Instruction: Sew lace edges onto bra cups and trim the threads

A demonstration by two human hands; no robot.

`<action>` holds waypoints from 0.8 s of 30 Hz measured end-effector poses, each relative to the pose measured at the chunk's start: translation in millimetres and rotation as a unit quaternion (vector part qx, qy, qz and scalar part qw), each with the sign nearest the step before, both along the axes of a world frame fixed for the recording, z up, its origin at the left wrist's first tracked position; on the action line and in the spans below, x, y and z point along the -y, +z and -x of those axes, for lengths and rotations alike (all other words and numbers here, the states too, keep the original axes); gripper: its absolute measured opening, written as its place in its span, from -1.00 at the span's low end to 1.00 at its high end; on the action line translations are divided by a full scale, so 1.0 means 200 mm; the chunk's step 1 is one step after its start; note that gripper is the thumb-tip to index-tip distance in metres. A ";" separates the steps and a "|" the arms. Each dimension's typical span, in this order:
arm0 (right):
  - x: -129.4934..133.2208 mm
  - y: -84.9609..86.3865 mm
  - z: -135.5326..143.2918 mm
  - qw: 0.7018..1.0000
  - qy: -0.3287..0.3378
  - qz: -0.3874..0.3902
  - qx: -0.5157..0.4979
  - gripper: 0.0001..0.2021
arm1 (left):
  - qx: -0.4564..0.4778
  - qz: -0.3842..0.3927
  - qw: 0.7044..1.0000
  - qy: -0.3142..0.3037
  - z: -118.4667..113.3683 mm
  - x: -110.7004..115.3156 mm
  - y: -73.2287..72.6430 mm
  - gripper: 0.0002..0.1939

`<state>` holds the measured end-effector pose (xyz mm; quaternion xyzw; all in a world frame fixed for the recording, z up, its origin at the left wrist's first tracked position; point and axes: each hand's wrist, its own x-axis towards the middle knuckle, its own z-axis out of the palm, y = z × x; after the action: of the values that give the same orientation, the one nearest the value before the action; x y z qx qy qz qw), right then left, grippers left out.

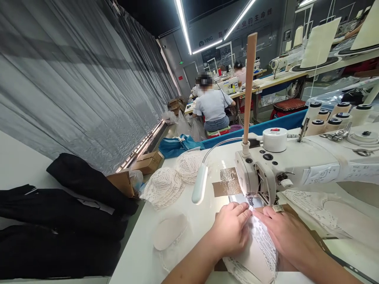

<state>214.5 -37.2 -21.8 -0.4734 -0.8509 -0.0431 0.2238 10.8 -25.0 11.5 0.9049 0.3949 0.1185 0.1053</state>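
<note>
A white lace bra cup [261, 241] with a beige lining lies under the head of a white sewing machine [251, 173]. My left hand [232, 227] grips its left edge close to the needle, fingers bent and pressed together. From the other side, my right hand [280, 232] pinches the lace, its fingertips nearly meeting those of the left hand. The presser foot and needle area is partly hidden behind my fingers. A lit lamp [200, 184] on a bendable metal neck hangs left of the machine head.
Stacked lace cups [164, 185] lie at the table's far left, and a loose beige cup [170, 232] is nearer me. More lace pieces [316, 209] rest right of my hands. Thread cones [318, 128] stand behind the machine. Ahead, a person [213, 104] sits at another table.
</note>
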 end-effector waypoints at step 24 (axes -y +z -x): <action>0.02 -0.16 -0.13 0.987 0.017 0.150 -0.057 -0.64 | 0.024 -0.016 1.000 0.011 0.01 0.03 -0.03 -0.88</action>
<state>240.2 -40.3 -54.6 -0.4886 -0.8416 0.1160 0.1990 7.9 -31.5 6.2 0.8992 0.3999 0.1475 0.0989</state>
